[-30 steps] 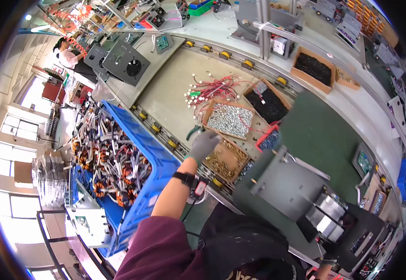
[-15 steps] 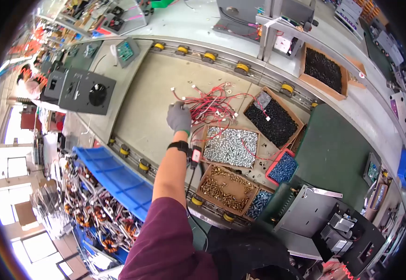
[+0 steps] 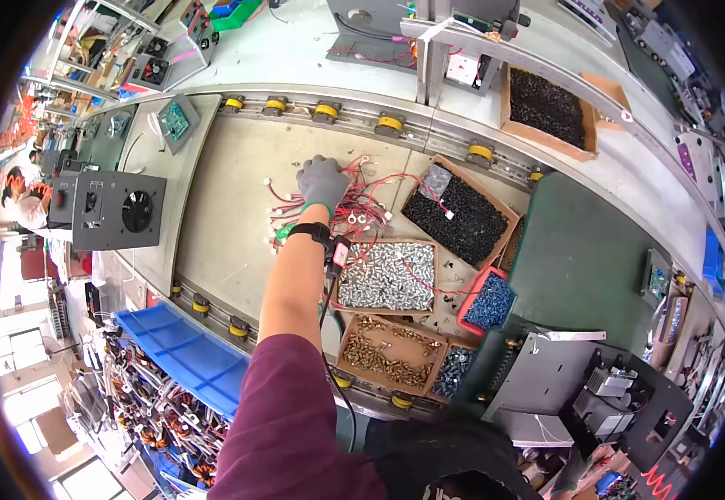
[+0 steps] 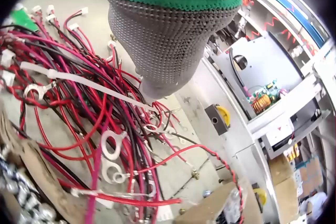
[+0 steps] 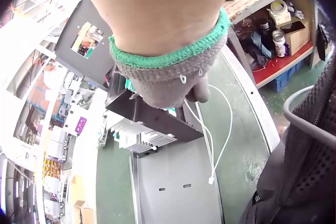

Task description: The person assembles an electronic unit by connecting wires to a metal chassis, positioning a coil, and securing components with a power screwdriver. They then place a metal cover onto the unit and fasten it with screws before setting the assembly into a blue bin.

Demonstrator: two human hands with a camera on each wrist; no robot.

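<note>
My gloved left hand (image 3: pixel 323 180) is over a pile of red and black wires (image 3: pixel 368 207) with white connectors and ring terminals. In the left wrist view its fingertips reach down to the pile's edge, beside a white cable tie (image 4: pixel 89 80); the fingers are mostly hidden behind the glove's back, so I cannot tell whether they pinch a wire. The gloved right hand (image 5: pixel 170 85) grips the edge of a black panel (image 5: pixel 181 124) on a grey metal chassis (image 5: pixel 176 187), thumb at the near side. Finned metal heatsinks (image 5: pixel 144 139) sit under that panel.
Below the wires stand cardboard boxes of silver screws (image 3: pixel 386 277), brass standoffs (image 3: pixel 392 354) and black screws (image 3: pixel 462 212). A red bin (image 3: pixel 487 302) holds blue parts. A blue crate (image 3: pixel 183 354) of coiled components is at left; a grey fan unit (image 3: pixel 121 211) stands beyond.
My left hand has moved from beside the brass box out to the wire pile, first at its left edge, now over its upper part. The head view has turned and shifted.
</note>
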